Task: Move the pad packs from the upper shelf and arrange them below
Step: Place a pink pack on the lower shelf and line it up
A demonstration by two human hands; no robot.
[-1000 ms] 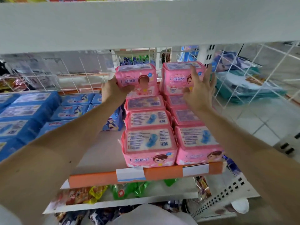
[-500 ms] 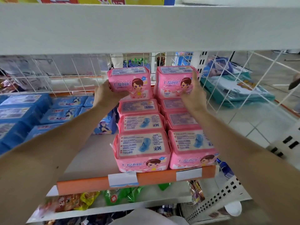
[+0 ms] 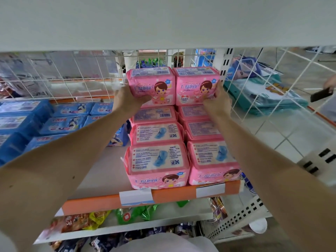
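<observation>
Two pink pad packs stand upright side by side at the back of the shelf, on top of the pink rows. My left hand (image 3: 127,99) grips the left pink pack (image 3: 152,84) at its lower left corner. My right hand (image 3: 217,102) grips the right pink pack (image 3: 196,84) at its lower right corner. Several more pink packs (image 3: 158,160) lie flat in two rows running to the orange shelf edge (image 3: 171,194). The white upper shelf (image 3: 163,22) spans the top of the view.
Blue pad packs (image 3: 60,122) fill the left of the same shelf. A white wire grid (image 3: 72,73) backs the shelf and closes its right side. Snack bags (image 3: 81,220) lie on the shelf below. Teal packs (image 3: 263,95) lie beyond the grid.
Both hands have pressed the two upright pink packs together and squared them side by side; my right hand went from open fingers on its pack to gripping it.
</observation>
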